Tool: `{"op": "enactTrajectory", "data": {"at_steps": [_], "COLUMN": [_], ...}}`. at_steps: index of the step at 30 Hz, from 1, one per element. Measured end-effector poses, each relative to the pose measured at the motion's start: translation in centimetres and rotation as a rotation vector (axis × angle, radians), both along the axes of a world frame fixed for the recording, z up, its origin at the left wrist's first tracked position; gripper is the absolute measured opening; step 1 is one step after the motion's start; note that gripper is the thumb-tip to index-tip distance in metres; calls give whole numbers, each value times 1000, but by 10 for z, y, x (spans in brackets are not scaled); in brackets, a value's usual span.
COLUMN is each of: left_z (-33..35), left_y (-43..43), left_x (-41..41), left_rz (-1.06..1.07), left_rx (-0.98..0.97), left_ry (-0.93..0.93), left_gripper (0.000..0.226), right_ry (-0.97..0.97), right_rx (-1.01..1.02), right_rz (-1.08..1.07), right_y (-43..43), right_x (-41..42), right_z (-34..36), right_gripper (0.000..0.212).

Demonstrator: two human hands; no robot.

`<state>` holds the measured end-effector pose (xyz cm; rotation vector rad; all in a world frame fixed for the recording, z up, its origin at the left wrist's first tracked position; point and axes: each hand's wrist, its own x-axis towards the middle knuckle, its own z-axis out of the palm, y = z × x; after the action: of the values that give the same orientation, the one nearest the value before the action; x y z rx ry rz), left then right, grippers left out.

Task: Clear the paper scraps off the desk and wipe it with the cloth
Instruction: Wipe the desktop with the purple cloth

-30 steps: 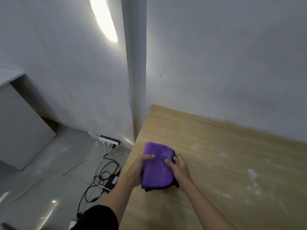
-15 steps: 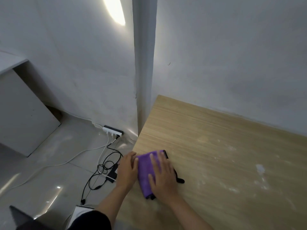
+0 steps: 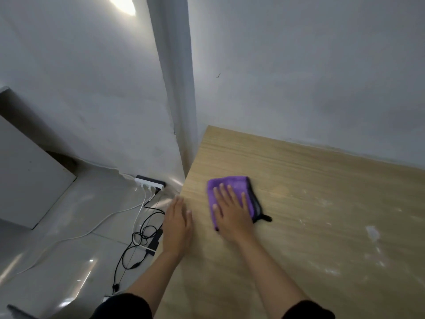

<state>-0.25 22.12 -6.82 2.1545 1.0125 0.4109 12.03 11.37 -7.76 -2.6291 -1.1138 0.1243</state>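
**Right grip** (image 3: 232,212): Yours. It lay flat and released, fingers straight and slightly spread, the palm pressing down on the cloth rather than clutching it.

**Cloth** (image 3: 230,182): Purple and folded, with a dark edge on the side away from your left grip and a dark tab poking out just to the right of your right grip. It sat directly under the right grip, flat on the counter (image 3: 299,176).

**Left grip** (image 3: 178,223): Released, fingers straight and close together. It was just to the left of the right grip, over the counter's left edge and apart from the cloth. Blur hid whether it touched the wood.

**Pale flecks** (image 3: 372,233): Scattered on the counter well to the right of your right grip, clear of the cloth. They were too blurred to tell paper scraps from smears.

**Power strip** (image 3: 150,182) and **cables** (image 3: 138,238): On the floor, left of and beyond your left grip.

**Step in hand (judged):** The wiping. No large scraps showed near either grip, so the clearing looked mostly done.

**Next move (judged):** It called for even palm pressure and a sweep of the cloth rightward toward the flecks in overlapping passes. Anything loose there needed gathering rather than smearing, and your left grip was placed to steady you at the edge.
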Motion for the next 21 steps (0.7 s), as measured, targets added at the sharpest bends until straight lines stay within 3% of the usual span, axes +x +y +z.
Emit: {"op": "enactTrajectory", "data": {"at_steps": [3, 7, 10, 14, 18, 21], "left_z": [-4, 2, 8, 4, -5, -7], "left_y": [8, 9, 9, 17, 40, 47], "left_x": [21, 50, 70, 97, 115, 130], "left_rz": [-65, -42, 17, 21, 7, -78], "left_rx": [50, 67, 70, 82, 59, 89], "left_ry": [59, 55, -15, -53, -15, 64], "left_gripper": [58, 52, 66, 60, 64, 70], "right_ry": [-37, -2, -10, 42, 42, 94], "right_rx": [-28, -41, -24, -76, -102, -80], "right_rz": [-109, -198, 76, 385, 383, 268], "right_y": [-35, -38, -3, 57, 98, 118], "right_x": [56, 86, 66, 57, 94, 139], "right_z": [-4, 3, 6, 10, 14, 16], "right_gripper": [56, 55, 54, 60, 54, 51]}}
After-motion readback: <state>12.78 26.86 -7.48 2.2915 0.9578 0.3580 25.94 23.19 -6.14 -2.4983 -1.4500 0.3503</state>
